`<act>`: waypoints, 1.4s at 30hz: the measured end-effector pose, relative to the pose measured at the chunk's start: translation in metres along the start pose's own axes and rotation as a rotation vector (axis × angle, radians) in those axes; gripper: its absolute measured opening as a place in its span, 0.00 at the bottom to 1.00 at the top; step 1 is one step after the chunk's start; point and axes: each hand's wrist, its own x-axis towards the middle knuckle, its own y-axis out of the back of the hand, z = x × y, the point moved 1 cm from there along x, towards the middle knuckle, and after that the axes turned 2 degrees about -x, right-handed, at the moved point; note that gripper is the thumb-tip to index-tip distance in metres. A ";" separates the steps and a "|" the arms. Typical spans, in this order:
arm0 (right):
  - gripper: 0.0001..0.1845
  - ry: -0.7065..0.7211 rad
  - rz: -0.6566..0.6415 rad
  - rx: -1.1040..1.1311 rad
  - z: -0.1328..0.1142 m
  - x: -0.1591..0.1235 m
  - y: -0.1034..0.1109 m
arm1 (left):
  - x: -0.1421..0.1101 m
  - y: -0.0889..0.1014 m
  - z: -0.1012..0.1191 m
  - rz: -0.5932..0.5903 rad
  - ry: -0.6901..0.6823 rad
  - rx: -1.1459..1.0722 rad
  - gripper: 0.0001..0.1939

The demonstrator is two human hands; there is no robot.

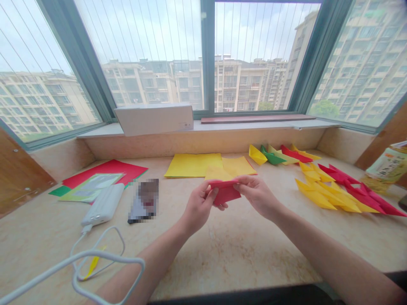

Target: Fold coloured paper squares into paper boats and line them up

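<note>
A small folded piece of red paper (227, 193) is held up above the counter, between both hands. My left hand (201, 203) pinches its left side, with the thumb in front and fingers behind. At its upper right corner, my right hand (254, 194) grips the edge between thumb and fingers. Just beyond the hands lie a stack of yellow paper (193, 164) and some lighter orange-yellow sheets (237, 166). Folded paper boats stand to the right: a yellow boat (257, 155), a green boat (272, 156), a red boat (295, 154) and several more.
Yellow folded pieces (330, 192) and red folded pieces (359, 190) lie at right, near a bottle (386, 167). At left are red sheets (106, 173), a white power bank (104, 204) with a looping cable (95, 253), and a blurred object (145, 201). A white box (154, 120) rests on the sill.
</note>
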 end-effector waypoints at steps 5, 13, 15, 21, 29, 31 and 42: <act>0.05 -0.053 0.032 0.065 -0.006 -0.001 0.001 | -0.001 0.000 0.000 -0.043 -0.023 -0.040 0.11; 0.22 -0.084 -0.074 -0.110 0.000 0.000 0.000 | 0.000 0.002 -0.005 0.042 -0.027 0.031 0.11; 0.21 -0.036 -0.040 -0.192 0.002 -0.001 -0.001 | -0.001 0.001 -0.003 0.084 0.019 -0.052 0.16; 0.19 0.072 0.071 -0.220 0.006 -0.006 -0.007 | 0.000 -0.003 -0.005 0.036 0.158 -0.010 0.22; 0.20 0.070 -0.080 -0.208 -0.007 -0.003 -0.004 | 0.003 0.001 -0.012 -0.056 0.096 0.015 0.17; 0.21 0.021 -0.125 -0.146 -0.006 -0.002 -0.001 | 0.002 0.001 -0.010 -0.079 0.112 0.024 0.17; 0.25 -0.092 -0.261 0.087 0.008 -0.007 -0.001 | -0.006 -0.004 -0.002 -0.196 0.177 -0.003 0.19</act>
